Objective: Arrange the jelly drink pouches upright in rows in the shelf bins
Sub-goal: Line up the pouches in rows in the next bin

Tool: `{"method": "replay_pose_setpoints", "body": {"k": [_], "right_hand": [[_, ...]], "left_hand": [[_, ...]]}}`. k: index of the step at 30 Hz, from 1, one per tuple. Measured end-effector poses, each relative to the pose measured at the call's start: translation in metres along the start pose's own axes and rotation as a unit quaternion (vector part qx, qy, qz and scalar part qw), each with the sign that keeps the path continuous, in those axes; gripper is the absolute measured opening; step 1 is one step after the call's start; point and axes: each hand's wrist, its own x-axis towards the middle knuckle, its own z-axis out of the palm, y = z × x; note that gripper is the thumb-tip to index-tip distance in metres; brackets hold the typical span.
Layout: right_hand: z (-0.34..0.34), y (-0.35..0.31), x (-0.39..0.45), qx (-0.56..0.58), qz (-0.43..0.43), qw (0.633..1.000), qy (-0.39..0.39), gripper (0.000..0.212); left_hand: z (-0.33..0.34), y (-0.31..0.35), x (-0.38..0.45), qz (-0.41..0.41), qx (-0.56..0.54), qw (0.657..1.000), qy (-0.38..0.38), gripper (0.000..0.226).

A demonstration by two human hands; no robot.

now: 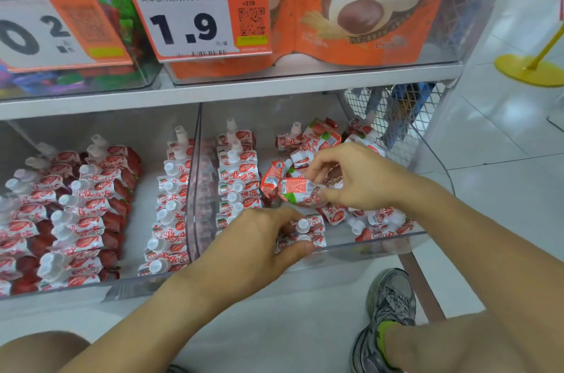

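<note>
Two clear shelf bins sit side by side under the white shelf. The left bin holds three rows of upright jelly drink pouches; the right holds one full row, a short row and a loose heap, too tangled to count. Above the shelf: two orange price tags, two marshmallow bags. Two hands, one sneaker.

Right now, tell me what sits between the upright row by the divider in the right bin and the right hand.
In the head view, loose pouches lie tumbled between the row and the right hand, which pinches one pouch.
</note>
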Motion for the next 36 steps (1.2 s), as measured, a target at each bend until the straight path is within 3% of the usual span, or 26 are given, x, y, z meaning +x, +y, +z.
{"method": "replay_pose_setpoints", "body": {"k": [3, 6, 12, 14, 17, 19, 21, 22, 25, 27, 31, 36], "right_hand": [[0.006, -0.005, 0.0, -0.027, -0.035, 0.999, -0.008, 0.021], [0.031, -0.01, 0.008, -0.071, -0.044, 0.994, -0.069, 0.024], [0.035, -0.011, 0.024, -0.027, -0.007, 0.996, -0.082, 0.025], [0.03, -0.009, 0.028, -0.011, -0.012, 0.992, -0.124, 0.029], [0.023, -0.003, 0.03, 0.029, 0.026, 0.985, -0.168, 0.053], [0.017, 0.002, 0.034, 0.072, 0.064, 0.987, -0.128, 0.05], [0.016, 0.007, 0.041, 0.087, 0.065, 0.994, -0.036, 0.022], [0.016, 0.006, 0.046, 0.069, 0.049, 0.996, -0.015, 0.024], [0.022, 0.002, 0.061, -0.049, -0.005, 0.995, -0.089, 0.065], [0.024, -0.001, 0.071, -0.105, -0.032, 0.984, -0.14, 0.078], [0.024, -0.005, 0.078, -0.094, -0.041, 0.979, -0.176, 0.048], [0.032, -0.008, 0.077, -0.119, -0.073, 0.979, -0.15, 0.028]], "left_hand": [[-0.001, 0.0, 0.0, 0.004, -0.002, 1.0, 0.001, 0.04], [-0.002, 0.002, 0.0, 0.014, -0.002, 1.0, 0.0, 0.039], [-0.001, 0.004, -0.001, 0.018, -0.004, 1.0, 0.011, 0.035], [0.0, 0.005, -0.002, 0.012, -0.009, 1.0, 0.022, 0.034], [0.001, 0.004, -0.004, 0.004, -0.003, 0.999, 0.04, 0.044], [0.002, 0.005, -0.006, -0.001, 0.007, 0.999, 0.048, 0.049], [0.003, 0.006, -0.009, -0.011, 0.014, 0.998, 0.055, 0.049], [0.004, 0.007, -0.009, -0.016, 0.018, 0.998, 0.057, 0.05], [0.003, 0.007, -0.007, -0.032, -0.001, 0.999, 0.032, 0.055], [-0.001, 0.007, -0.003, -0.03, -0.015, 0.999, 0.025, 0.053], [-0.01, 0.006, 0.002, -0.032, -0.02, 0.999, 0.017, 0.059], [-0.01, 0.0, 0.007, -0.035, 0.011, 0.999, -0.016, 0.09]]}}
